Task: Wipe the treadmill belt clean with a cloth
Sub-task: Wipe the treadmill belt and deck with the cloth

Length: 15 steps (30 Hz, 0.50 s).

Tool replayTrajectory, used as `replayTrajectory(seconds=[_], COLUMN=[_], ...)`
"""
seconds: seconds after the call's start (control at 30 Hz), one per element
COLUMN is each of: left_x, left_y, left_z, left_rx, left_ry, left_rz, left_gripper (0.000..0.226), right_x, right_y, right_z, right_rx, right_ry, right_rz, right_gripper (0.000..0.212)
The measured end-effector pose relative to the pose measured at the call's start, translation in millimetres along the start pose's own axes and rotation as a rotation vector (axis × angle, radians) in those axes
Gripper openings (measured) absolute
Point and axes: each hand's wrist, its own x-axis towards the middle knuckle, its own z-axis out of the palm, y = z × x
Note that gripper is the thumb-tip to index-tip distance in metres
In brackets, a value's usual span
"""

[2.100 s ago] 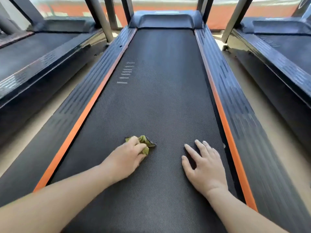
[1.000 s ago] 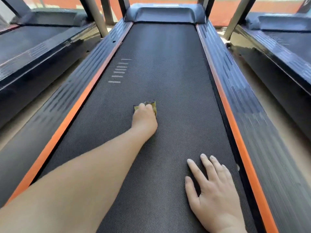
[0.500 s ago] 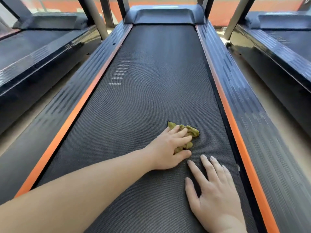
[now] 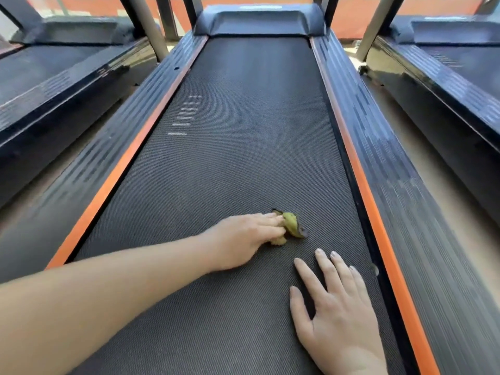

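Observation:
The dark textured treadmill belt (image 4: 243, 147) runs away from me between two black side rails with orange stripes. My left hand (image 4: 243, 239) lies on the belt a little right of centre and grips a crumpled yellow-green cloth (image 4: 293, 227), which pokes out past the fingertips; most of the cloth is hidden under the hand. My right hand (image 4: 335, 315) rests flat on the belt nearer to me, fingers spread and straight, holding nothing.
The right side rail (image 4: 400, 201) and left side rail (image 4: 108, 169) flank the belt. The motor cover (image 4: 259, 20) closes the far end. Neighbouring treadmills stand on the left (image 4: 48, 85) and right (image 4: 460, 85), with beige floor strips between.
Over the last second my left hand swept the cloth back from the middle of the belt toward my right hand, and has now slid slightly left. My right hand stayed planted.

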Motion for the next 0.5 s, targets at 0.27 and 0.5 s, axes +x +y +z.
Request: replayTrajectory(seconds=[0.27,0.5], left_x=[-31,-36], left_y=[52,21], left_z=[3,-7], left_rx=[-0.149,0.013], left_ry=[0.197,0.186], left_rz=[-0.255,-0.523], left_gripper=[0.035,0.047], right_x=[1,1], right_y=[-2,-3], right_z=[-4,-5], right_rx=[-0.013,-0.041], right_ry=[-0.051,-0.089], right_rz=[0.025,0.071], right_gripper=[0.052,0.054])
